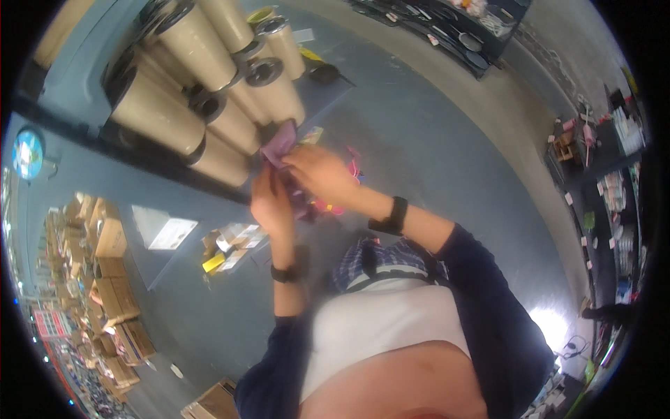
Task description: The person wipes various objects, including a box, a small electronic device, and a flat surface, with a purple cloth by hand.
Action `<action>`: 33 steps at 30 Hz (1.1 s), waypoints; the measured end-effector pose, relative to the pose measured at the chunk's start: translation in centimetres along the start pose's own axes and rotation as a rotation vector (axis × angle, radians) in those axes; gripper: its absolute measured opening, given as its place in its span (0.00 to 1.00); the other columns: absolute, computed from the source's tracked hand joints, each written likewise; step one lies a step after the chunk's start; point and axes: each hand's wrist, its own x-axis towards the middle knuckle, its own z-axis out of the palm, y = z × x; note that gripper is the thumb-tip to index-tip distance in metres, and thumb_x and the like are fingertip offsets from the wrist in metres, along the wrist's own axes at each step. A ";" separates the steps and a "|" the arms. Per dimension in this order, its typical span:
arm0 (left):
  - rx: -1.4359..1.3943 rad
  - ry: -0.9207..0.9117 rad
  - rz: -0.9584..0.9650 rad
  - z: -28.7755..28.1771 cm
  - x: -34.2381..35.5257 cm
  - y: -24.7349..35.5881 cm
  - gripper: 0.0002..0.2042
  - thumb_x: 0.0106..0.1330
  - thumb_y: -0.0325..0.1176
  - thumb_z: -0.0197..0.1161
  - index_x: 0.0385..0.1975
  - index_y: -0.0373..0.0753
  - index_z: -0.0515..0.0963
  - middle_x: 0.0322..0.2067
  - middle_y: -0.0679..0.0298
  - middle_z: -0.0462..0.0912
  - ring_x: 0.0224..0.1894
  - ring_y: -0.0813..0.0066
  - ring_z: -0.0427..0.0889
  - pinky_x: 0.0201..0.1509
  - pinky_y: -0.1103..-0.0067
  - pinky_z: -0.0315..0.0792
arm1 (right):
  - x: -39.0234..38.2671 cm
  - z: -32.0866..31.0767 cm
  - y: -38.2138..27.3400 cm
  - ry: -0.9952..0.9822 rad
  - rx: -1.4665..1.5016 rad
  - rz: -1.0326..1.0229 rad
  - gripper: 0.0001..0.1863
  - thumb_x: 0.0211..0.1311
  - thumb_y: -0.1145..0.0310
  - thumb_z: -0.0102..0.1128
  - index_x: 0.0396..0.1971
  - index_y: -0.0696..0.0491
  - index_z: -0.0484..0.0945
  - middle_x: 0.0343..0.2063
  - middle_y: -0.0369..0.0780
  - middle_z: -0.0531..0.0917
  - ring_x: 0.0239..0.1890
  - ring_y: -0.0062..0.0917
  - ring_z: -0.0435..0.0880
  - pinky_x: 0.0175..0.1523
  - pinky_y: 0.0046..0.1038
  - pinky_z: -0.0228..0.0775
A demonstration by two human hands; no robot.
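Observation:
Both hands are raised in front of me, close together on a piece of purple, soft-looking material that could be cloth or a thin pouch [280, 142]. My left hand [272, 204] pinches its lower left side with bent fingers. The fingers of my right hand [322, 176] are closed on its right edge, near the top. More purple material hangs below, partly hidden behind the hands. Just beyond the right hand shows a blurred pink, yellow and blue item [329, 207]; whether it joins the purple piece I cannot tell. Each wrist wears a black band.
Large brown rolls [199, 49] with dark cores are stacked at the upper left, close to my hands. Cardboard boxes [115, 297] pile up at the far left. Packets and a yellow roll [213, 262] lie lower left. Stocked shelves [600, 167] line the right side.

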 end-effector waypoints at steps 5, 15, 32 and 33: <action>0.045 -0.035 0.024 0.7 0.0 -2.2 0.10 0.59 0.34 0.54 0.38 0.43 0.76 0.33 0.59 0.77 0.31 0.58 0.77 0.32 0.69 0.70 | 1.2 2.6 -0.4 -0.029 -0.156 -0.056 0.18 0.47 0.69 0.55 0.42 0.53 0.74 0.42 0.38 0.76 0.47 0.34 0.71 0.51 0.33 0.63; 0.118 -0.108 0.000 2.0 -1.8 -3.3 0.10 0.58 0.33 0.53 0.38 0.43 0.76 0.32 0.60 0.78 0.30 0.58 0.78 0.30 0.70 0.72 | 0.6 3.9 0.7 0.067 -0.370 -0.140 0.16 0.45 0.70 0.53 0.38 0.53 0.75 0.39 0.39 0.76 0.46 0.35 0.70 0.49 0.37 0.62; 0.033 -0.085 -0.195 1.1 -2.4 -1.8 0.07 0.56 0.31 0.55 0.33 0.40 0.77 0.30 0.57 0.78 0.29 0.57 0.77 0.31 0.69 0.72 | 1.5 4.6 1.6 -0.035 -0.331 -0.245 0.13 0.47 0.70 0.51 0.36 0.50 0.76 0.37 0.33 0.76 0.41 0.30 0.71 0.48 0.34 0.60; 0.069 -0.086 -0.184 1.1 -2.4 -2.4 0.07 0.57 0.31 0.55 0.34 0.41 0.77 0.30 0.57 0.78 0.28 0.57 0.77 0.31 0.69 0.71 | 1.7 4.7 1.4 -0.050 -0.335 -0.241 0.13 0.47 0.71 0.52 0.36 0.50 0.76 0.37 0.33 0.76 0.40 0.30 0.71 0.47 0.33 0.61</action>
